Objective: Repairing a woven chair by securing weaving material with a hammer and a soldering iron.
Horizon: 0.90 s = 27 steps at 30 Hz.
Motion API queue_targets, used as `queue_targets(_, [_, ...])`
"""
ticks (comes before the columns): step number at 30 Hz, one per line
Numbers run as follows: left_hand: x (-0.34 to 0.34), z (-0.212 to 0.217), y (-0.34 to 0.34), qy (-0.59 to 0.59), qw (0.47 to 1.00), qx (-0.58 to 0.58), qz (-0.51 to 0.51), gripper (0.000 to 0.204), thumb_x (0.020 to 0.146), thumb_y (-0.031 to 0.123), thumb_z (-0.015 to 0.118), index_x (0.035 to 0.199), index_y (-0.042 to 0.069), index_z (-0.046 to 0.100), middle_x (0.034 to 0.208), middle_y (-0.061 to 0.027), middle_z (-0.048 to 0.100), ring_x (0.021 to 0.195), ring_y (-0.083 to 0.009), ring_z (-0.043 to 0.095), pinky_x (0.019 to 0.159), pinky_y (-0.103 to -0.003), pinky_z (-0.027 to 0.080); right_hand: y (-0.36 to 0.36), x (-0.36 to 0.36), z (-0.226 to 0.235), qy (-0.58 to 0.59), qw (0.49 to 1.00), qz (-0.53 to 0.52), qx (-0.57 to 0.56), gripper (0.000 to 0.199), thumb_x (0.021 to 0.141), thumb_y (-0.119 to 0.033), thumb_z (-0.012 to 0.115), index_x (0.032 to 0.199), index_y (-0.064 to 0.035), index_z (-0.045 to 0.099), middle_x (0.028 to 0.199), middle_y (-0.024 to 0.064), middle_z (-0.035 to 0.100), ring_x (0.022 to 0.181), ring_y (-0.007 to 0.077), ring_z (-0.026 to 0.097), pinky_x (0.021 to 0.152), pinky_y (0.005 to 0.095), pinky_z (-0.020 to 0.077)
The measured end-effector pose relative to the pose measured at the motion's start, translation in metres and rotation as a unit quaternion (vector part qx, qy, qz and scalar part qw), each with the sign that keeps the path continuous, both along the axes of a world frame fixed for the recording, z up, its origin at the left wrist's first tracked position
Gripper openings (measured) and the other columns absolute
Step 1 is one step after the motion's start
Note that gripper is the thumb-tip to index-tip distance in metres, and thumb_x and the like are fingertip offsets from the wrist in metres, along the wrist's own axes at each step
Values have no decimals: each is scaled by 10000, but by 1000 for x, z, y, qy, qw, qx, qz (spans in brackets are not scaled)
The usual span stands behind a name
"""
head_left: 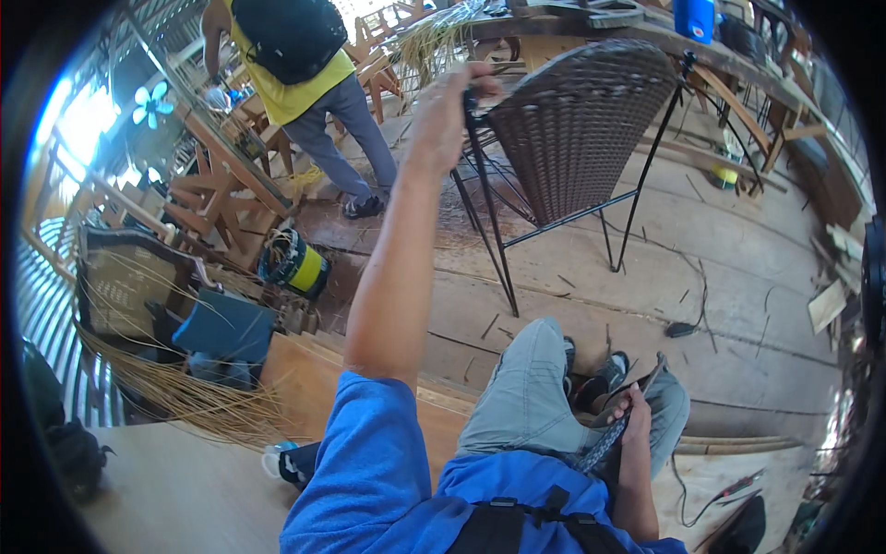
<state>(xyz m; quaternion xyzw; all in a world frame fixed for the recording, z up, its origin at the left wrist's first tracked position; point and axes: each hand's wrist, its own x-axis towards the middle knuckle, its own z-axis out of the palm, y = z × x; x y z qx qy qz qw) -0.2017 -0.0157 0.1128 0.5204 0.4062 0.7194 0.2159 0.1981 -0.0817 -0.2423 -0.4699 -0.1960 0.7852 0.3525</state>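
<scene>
In front of me stands a chair (591,129) with a dark brown woven seat shell on a thin black metal frame. My left hand (457,97), arm stretched out, is closed around the black frame at the chair's upper left corner. Down by my lap, my right hand (635,413) is closed on a long, narrow thing (604,445). Its lower part is dark and patterned, and a brownish tip points up past my fingers; its kind I cannot make out.
A person in a yellow shirt with a black backpack (291,37) stands at the far left. A black and yellow bucket (300,265) and a bundle of cane strips (185,392) lie to the left. A workbench (572,23) holds a blue container (694,18). A cable (688,328) crosses the plank floor.
</scene>
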Motion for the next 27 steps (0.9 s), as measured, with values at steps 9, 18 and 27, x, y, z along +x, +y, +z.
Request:
queue_targets(9, [6, -44, -3, -235, 966, 103, -16, 595, 874, 571, 402, 1148, 46, 460, 880, -19, 530, 849, -138, 487, 804, -321, 360, -16, 1, 24, 2, 997, -36, 74, 282, 867, -325, 538, 835, -48, 497, 580, 27, 438, 458, 159, 463, 408, 322, 443])
queue_targets(18, [12, -100, -3, -95, 991, -43, 90, 467, 925, 446, 383, 861, 14, 546, 784, -29, 539, 713, -129, 466, 678, -252, 386, -40, 0, 40, -109, 987, -38, 108, 243, 843, -285, 590, 857, -78, 465, 644, 50, 482, 450, 164, 482, 379, 315, 444])
queue_targets(27, [30, -61, -9, 56, 963, -114, 237, 529, 791, 467, 596, 938, -42, 578, 763, -134, 610, 740, -265, 599, 714, -351, 455, -45, -15, 44, -95, 987, -3, 129, 227, 857, -268, 573, 871, -69, 466, 641, 45, 476, 445, 154, 480, 373, 284, 431])
